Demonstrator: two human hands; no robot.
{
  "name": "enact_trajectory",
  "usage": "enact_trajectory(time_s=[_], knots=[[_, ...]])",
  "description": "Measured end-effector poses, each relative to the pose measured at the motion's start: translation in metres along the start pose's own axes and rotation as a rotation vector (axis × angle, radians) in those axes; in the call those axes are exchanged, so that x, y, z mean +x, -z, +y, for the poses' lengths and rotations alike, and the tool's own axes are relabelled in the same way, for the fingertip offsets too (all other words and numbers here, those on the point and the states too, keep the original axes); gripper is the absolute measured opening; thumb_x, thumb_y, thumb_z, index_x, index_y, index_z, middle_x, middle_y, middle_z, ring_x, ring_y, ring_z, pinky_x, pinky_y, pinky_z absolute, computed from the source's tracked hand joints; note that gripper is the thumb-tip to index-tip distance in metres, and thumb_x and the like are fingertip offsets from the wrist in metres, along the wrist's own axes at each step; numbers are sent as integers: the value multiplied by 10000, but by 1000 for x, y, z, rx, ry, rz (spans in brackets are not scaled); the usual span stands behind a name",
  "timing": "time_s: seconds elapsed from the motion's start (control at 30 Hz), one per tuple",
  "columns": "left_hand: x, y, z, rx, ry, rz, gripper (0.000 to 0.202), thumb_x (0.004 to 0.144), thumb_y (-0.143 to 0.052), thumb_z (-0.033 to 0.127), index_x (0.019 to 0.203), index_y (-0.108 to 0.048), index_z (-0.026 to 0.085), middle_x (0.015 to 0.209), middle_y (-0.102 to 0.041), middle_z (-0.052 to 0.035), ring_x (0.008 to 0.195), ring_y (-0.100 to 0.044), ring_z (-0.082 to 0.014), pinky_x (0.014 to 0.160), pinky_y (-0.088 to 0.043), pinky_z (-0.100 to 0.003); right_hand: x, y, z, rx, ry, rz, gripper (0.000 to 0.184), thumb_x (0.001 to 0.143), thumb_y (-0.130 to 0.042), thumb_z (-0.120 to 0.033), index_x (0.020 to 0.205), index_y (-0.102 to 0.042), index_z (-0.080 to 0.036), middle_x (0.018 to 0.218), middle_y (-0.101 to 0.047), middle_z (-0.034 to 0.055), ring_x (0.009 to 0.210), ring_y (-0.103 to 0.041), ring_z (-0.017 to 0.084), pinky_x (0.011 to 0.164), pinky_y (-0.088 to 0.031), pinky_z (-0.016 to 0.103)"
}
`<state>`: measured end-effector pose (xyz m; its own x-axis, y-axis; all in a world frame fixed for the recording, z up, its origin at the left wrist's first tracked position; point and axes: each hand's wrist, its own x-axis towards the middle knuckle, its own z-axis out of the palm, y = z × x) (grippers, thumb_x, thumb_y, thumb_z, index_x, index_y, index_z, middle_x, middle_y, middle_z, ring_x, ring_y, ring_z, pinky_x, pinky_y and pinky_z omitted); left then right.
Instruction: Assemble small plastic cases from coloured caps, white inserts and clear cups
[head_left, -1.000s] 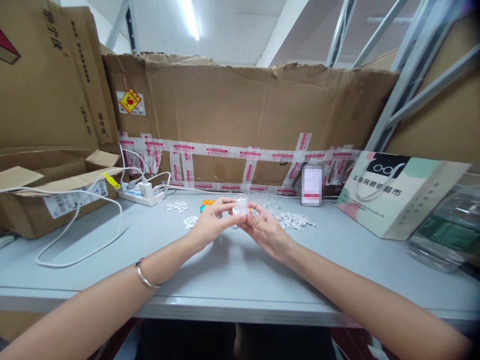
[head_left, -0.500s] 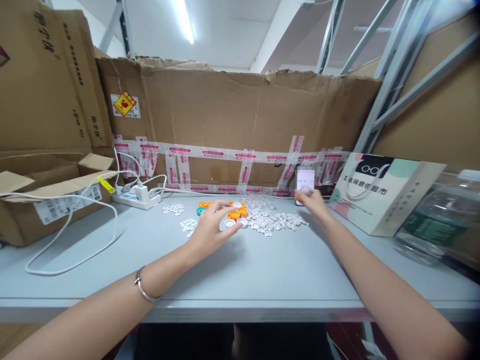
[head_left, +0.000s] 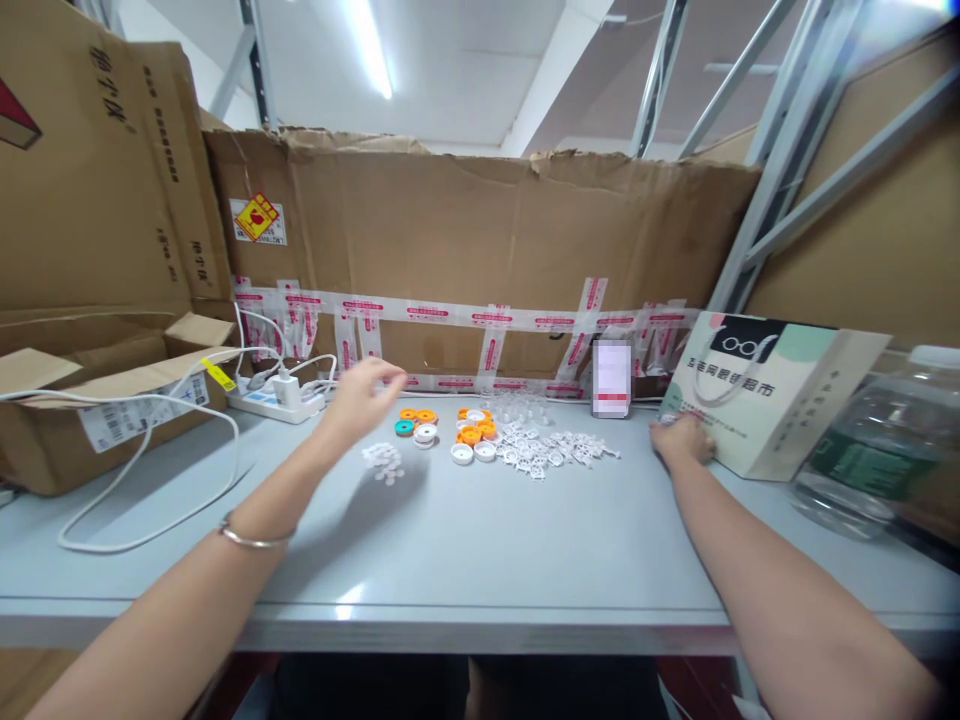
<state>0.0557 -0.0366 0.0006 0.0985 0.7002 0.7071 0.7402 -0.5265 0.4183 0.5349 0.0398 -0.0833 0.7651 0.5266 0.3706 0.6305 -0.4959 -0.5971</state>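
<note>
My left hand is raised over the back left of the table, its fingers partly stretched and bent to the right, with nothing visible in them. Beneath and beside it lie small white discs. My right hand is low at the lower left corner of the paper bag; its fingers are bent and their tips hidden. Between the hands are orange wheel-like parts, a teal one, white round caps and a spread of small white plastic parts. A phone leans upright behind them.
Clear plastic pieces lie at the back. A power strip with white cables and an open carton stand at left. A large bottle is at right. A tall cardboard wall closes off the back.
My right hand has left the phone and moved right to the paper bag. My left hand has moved left and up, off the orange parts. The phone's screen looks different, with a red band.
</note>
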Motion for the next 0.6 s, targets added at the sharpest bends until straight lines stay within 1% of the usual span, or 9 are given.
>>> enact_trajectory(time_s=[0.07, 0.1, 0.13, 0.17, 0.2, 0.27, 0.33, 0.47, 0.6], knots=[[18, 25, -20, 35, 139, 49, 297, 753, -494, 346, 889, -678, 157, 936, -668, -67, 853, -596, -216, 751, -444, -273, 0, 0, 0, 6, -66, 5, 590, 701, -597, -305, 1205, -410, -62, 1183, -497, 301, 1149, -423, 407, 878, -354, 508], [25, 35, -30, 80, 186, -4, 315, 741, -497, 360, 902, -678, 159, 909, -681, -57, 821, -603, -214, 721, -443, -265, 0, 0, 0, 12, -98, 5, 612, 701, -599, -314, 1219, -389, -67, 1196, -493, 292, 1159, -418, 398, 894, -351, 493], [30, 42, -40, 128, 203, -122, 328, 736, -486, 373, 901, -679, 164, 870, -692, -48, 782, -610, -210, 684, -442, -256, -1, 0, 0, 17, -112, 4, 627, 701, -599, -322, 1229, -373, -69, 1207, -489, 287, 1168, -414, 392, 906, -349, 481], [34, 46, -49, 188, 170, -291, 326, 730, -480, 374, 886, -681, 170, 853, -697, -42, 763, -613, -204, 658, -438, -244, -1, 0, 0, 23, -120, 4, 637, 702, -598, -329, 1235, -361, -72, 1216, -485, 282, 1176, -409, 386, 917, -346, 472], [35, 47, -57, 203, 144, -383, 285, 698, -513, 358, 826, -691, 177, 827, -703, -34, 749, -617, -197, 652, -436, -230, -2, 0, 0, 28, -124, 4, 642, 703, -597, -332, 1239, -352, -77, 1224, -482, 276, 1184, -404, 380, 925, -343, 466], [32, 41, -71, 234, 110, -490, 194, 629, -569, 307, 721, -698, 194, 742, -702, -16, 698, -618, -183, 626, -427, -213, -2, 1, 0, 38, -123, 4, 652, 695, -603, -327, 1242, -340, -88, 1233, -479, 267, 1191, -401, 372, 935, -338, 464], [26, 28, -81, 270, 92, -546, 156, 597, -581, 265, 680, -695, 199, 717, -700, -10, 680, -616, -176, 610, -418, -206, -3, 1, -1, 45, -119, 10, 676, 672, -622, -324, 1238, -338, -87, 1239, -471, 268, 1191, -400, 373, 940, -335, 470], [16, 5, -94, 369, 103, -575, 141, 592, -561, 211, 649, -686, 182, 706, -698, -36, 672, -615, -180, 593, -405, -216, -6, 1, -3, 56, -114, 52, 747, 623, -652, -368, 1223, -343, -48, 1257, -433, 289, 1189, -386, 393, 940, -342, 469], [12, -4, -101, 439, 121, -574, 149, 600, -554, 204, 660, -686, 171, 729, -700, -58, 691, -618, -189, 602, -405, -227, -7, 0, -5, 80, -102, 91, 771, 620, -658, -386, 1216, -338, -18, 1249, -416, 305, 1178, -382, 407, 940, -342, 481]])
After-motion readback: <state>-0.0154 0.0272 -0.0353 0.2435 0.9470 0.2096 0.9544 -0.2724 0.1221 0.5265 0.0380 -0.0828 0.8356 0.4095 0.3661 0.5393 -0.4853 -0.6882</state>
